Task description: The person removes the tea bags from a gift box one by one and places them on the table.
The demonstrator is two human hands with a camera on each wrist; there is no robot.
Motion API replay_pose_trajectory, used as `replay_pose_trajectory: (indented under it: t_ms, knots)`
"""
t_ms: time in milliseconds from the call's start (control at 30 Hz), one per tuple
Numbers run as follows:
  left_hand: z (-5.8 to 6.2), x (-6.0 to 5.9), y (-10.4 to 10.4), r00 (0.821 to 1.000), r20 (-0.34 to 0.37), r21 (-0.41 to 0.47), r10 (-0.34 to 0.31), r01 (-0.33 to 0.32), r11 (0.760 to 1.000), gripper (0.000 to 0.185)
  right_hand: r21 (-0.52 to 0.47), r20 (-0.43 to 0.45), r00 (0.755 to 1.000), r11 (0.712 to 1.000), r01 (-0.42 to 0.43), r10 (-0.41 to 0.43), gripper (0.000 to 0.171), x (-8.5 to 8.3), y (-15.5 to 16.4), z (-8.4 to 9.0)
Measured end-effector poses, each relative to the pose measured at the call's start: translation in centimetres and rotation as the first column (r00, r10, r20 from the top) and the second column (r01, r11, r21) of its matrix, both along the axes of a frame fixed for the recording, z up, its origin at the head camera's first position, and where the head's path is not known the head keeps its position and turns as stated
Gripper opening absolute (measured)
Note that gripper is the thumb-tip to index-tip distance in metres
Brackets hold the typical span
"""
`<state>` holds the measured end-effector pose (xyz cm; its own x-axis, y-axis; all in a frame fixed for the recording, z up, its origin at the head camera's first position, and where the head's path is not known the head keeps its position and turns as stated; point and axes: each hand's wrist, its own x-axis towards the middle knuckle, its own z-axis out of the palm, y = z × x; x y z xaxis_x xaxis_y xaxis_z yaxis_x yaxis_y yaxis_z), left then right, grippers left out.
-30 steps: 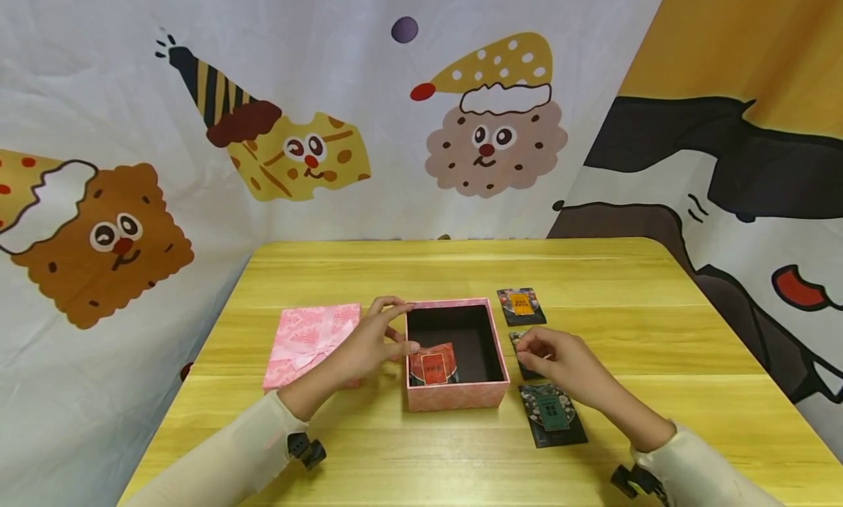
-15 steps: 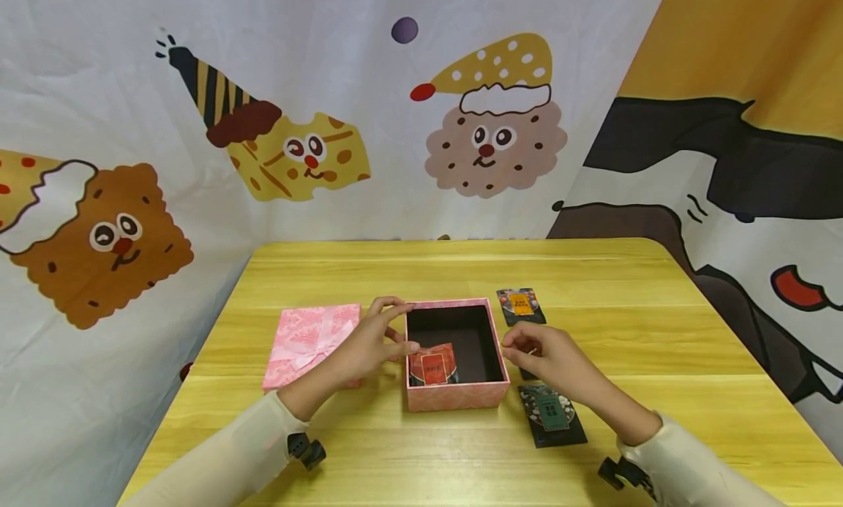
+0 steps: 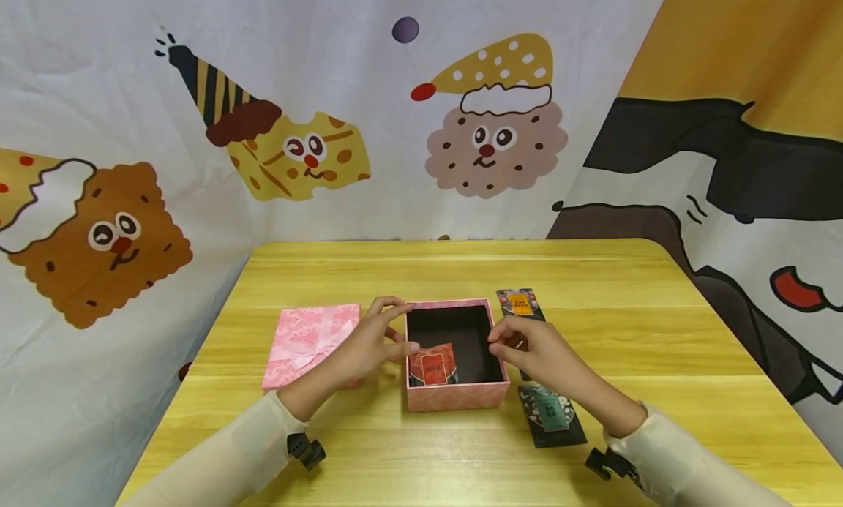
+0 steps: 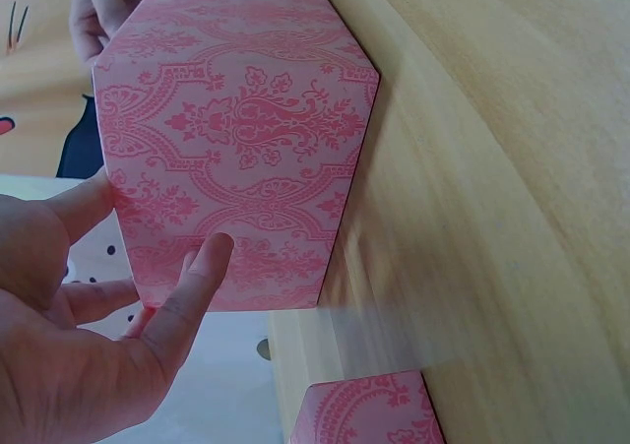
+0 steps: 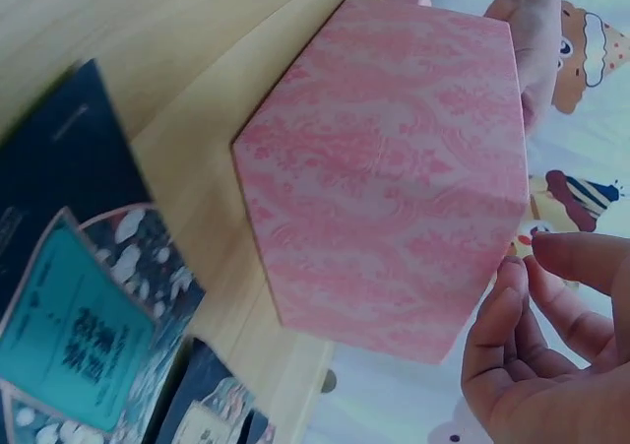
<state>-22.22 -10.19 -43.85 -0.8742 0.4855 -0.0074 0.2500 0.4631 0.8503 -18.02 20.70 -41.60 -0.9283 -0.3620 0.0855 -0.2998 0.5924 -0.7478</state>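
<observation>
Both hands at the pink gift box (image 3: 456, 396)
Left hand (image 3: 370, 344) rests open-fingered against its left wall; right hand (image 3: 533, 350) hovers at the right rim, fingers curled, grip unclear.

Lid (image 3: 311, 342) left of box (image 3: 457, 396); packet (image 3: 432, 365) inside box.

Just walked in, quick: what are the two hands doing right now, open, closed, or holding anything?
Left hand: open, straight fingers resting on the left wall of the pink box.
Right hand: at the box's right rim; whether it holds anything cannot be told.
</observation>
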Motion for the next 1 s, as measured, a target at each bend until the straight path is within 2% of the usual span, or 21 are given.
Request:
replay_pose_trajectory:
  t_ms: [367,600,1000]
  knots:
    - [-0.3,0.0,-0.1,1.000,0.008,0.019,0.003,-0.003,1.000,0.072,0.021,-0.038,0.994,0.995,-0.097,0.098,0.011,-1.0,-3.0,-0.1]
    - [-0.3,0.1,-0.1,1.000,0.009,0.017,0.007,-0.007,1.000,0.072,0.012,-0.058,0.980,0.982,-0.190,0.190,0.006,-2.1,-4.9,-1.0]
    - [-0.2,0.0,-0.1,1.000,-0.001,0.016,0.003,-0.003,1.000,0.072,0.064,-0.043,0.968,0.968,-0.243,0.245,0.004,-4.4,-8.0,-2.1]
